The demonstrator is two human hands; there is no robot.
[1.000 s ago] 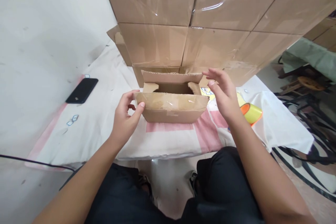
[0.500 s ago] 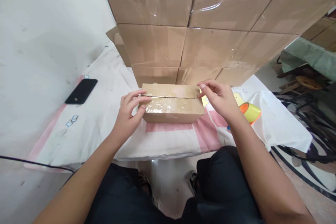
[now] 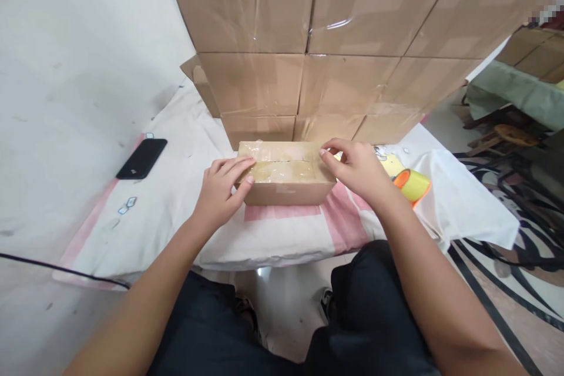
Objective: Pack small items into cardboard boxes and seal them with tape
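Note:
A small cardboard box [image 3: 284, 192] lies lengthwise on the cloth-covered table in front of me, its top seam closed under shiny clear tape [image 3: 282, 169]. Over the box's left end rests my left hand [image 3: 224, 188], fingers stretched out on the top and thumb apart near the front edge. At the right end, my right hand [image 3: 352, 165] has its thumb and index finger pinched together by the top corner. Whatever is between those fingertips is too small to make out.
Stacked cardboard boxes [image 3: 253, 82] wrapped in clear film rise right behind the small box. A black phone [image 3: 141, 158] lies to the left on the tablecloth [image 3: 171, 211]. A yellow-green roll with an orange inside [image 3: 413, 185] stands beyond my right wrist. A wall [image 3: 79, 70] borders the left side.
My right hand has shifted slightly left along the box top. My left hand reaches a bit farther over the box's left end. The view has shifted slightly.

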